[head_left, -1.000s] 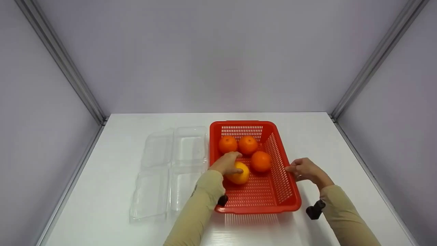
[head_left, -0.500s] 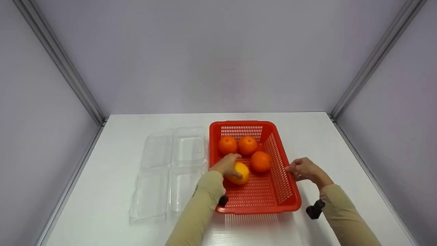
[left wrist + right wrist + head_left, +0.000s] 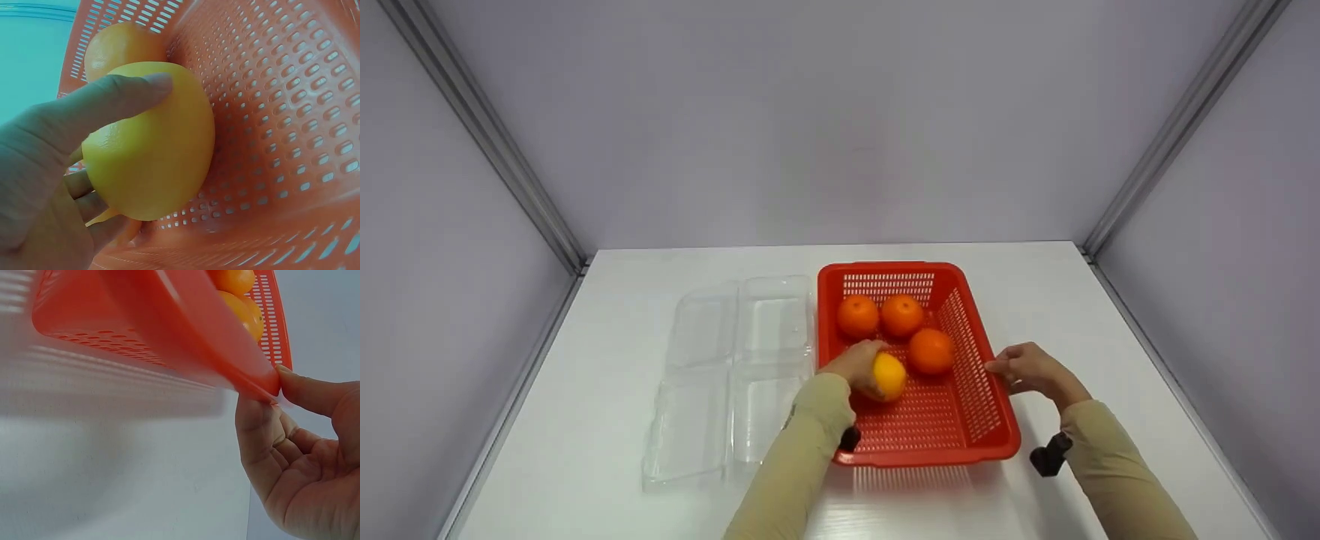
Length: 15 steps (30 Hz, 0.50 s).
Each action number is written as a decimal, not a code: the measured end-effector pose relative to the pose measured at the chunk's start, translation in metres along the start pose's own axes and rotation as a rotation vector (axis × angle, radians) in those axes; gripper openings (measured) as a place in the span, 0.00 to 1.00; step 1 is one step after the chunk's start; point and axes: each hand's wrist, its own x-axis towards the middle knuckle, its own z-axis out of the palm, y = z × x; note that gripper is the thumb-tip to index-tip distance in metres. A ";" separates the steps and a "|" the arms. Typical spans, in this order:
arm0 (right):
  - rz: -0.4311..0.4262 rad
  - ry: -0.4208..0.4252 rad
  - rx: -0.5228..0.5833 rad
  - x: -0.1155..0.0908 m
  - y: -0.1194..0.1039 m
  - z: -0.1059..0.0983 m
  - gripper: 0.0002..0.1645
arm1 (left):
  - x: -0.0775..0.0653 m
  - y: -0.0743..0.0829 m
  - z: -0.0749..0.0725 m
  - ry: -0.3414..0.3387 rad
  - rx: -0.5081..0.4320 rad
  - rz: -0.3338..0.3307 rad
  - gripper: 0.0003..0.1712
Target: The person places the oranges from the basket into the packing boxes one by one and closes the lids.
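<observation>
In the head view, my left hand (image 3: pixel 855 365) reaches into a red perforated basket (image 3: pixel 907 457) and grips a yellowish orange (image 3: pixel 889 377). The left wrist view shows the thumb laid across this orange (image 3: pixel 160 146), with the other fingers curled beneath and behind it. Behind it in the basket sit three deeper-coloured oranges: one at the back left (image 3: pixel 858 316), one beside it (image 3: pixel 902 315), and one nearer the right wall (image 3: pixel 931 352). My right hand (image 3: pixel 1030 370) pinches the basket's right rim; the right wrist view shows thumb and fingers on the rim (image 3: pixel 264 385).
Left of the basket lies a clear plastic tray (image 3: pixel 733 360) with several compartments, close to the basket's left side. Both stand on a white table (image 3: pixel 607 420) with pale walls (image 3: pixel 840 135) at the back and sides.
My left thumb has slid down the near side of the yellowish orange, leaving more of its front visible. The right hand stays on the rim, and the basket holds its place.
</observation>
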 end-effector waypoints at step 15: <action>0.004 -0.002 -0.017 0.001 -0.002 0.000 0.12 | 0.000 -0.002 -0.001 -0.019 0.046 -0.016 0.49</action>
